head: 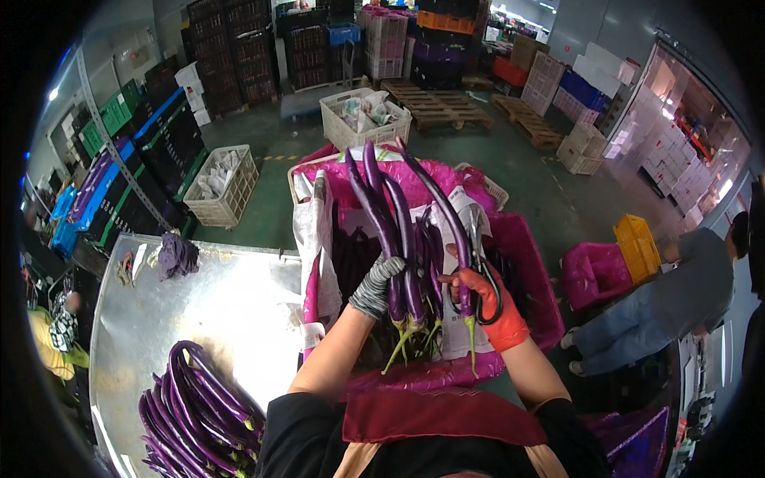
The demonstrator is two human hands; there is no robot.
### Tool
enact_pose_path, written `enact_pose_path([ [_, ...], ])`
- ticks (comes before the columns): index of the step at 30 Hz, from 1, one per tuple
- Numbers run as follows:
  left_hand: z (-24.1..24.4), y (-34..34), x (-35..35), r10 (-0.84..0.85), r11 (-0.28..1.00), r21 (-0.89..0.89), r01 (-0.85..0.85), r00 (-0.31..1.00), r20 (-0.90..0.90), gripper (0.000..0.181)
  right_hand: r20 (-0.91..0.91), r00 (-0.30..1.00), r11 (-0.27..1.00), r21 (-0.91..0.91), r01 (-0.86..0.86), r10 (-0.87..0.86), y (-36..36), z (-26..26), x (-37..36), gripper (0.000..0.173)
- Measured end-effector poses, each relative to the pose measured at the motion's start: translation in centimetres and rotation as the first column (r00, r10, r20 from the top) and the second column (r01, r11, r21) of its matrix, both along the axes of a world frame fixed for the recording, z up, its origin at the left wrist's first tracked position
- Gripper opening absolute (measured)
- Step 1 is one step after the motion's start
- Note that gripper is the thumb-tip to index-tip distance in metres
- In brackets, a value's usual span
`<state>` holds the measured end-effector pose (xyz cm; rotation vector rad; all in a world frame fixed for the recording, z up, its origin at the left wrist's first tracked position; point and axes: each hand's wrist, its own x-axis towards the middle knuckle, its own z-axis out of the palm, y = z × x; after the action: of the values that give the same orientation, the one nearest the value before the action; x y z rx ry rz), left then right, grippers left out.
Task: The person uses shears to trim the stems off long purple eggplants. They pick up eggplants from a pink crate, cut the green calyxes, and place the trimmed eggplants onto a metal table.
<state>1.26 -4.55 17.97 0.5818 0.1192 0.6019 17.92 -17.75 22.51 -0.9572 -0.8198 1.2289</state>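
My left hand [375, 290], in a grey striped knit glove, grips a few long purple eggplants [375, 221] by their stem ends, tips pointing away from me. In a red glove, my right hand [501, 319] holds one long eggplant [443, 206] together with scissors [476, 236], whose black handle loops lie around the fingers. Both hands are above a crate lined with magenta plastic [529, 257]. Inside it, more eggplants [354, 251] lie partly hidden by my hands and by printed paper sheets [460, 343].
A metal table [149, 310] at left bears a pile of eggplants [191, 406] and a dark cloth [178, 256]. White crates [224, 200] [367, 128] and wooden pallets [439, 104] stand ahead. At right, a person [687, 281] stands near a magenta tub [591, 278] and a yellow crate [637, 248].
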Motion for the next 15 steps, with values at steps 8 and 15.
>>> enact_pose_path([
  [8,-2.5,0.7,-0.7,-0.255,0.954,-0.136,0.268,0.961,0.104,0.055,0.11,0.99,0.996,-0.008,0.092,-0.09,-2.6,0.3,1.2,0.052],
  [15,-2.7,-0.7,-0.6,-0.264,0.957,-0.114,0.265,0.964,0.025,0.05,-0.24,0.971,0.997,-0.072,-0.019,0.001,-5.0,-0.6,2.6,0.063],
])
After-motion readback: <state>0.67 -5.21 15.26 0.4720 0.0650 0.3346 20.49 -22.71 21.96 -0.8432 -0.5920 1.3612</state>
